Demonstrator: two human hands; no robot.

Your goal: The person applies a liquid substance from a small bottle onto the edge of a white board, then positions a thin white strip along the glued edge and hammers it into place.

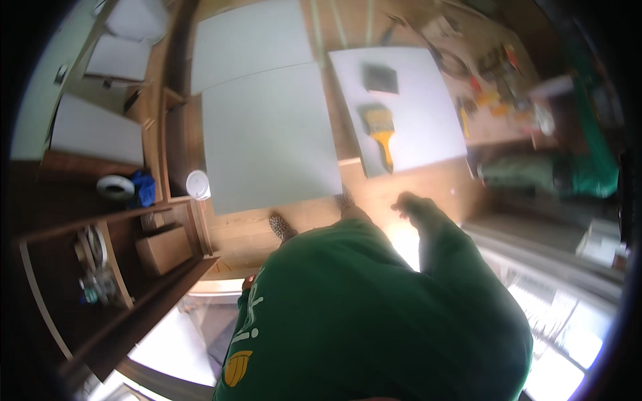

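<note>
My right hand (409, 204) hangs below the right white board (428, 100), its fingers loosely bent and apart, with nothing visible in them. A wide brush (382, 137) with a yellow handle and pale bristles lies on that board, handle toward me. Beyond the brush sits a dark rectangular block (381, 79). Only a small part of my left hand (249, 282) shows beside my green sweatshirt; its fingers are hidden. In front of me lie two more white panels, a near one (271, 140) and a far one (254, 40), edge to edge.
A white round tub (198, 185) stands left of the near panel. Dark wooden shelves (100, 334) on the left hold a cardboard box (164, 250) and a tape roll (115, 188). A workbench (491, 127) with scattered tools is at right. My feet stand on the wooden floor (247, 244).
</note>
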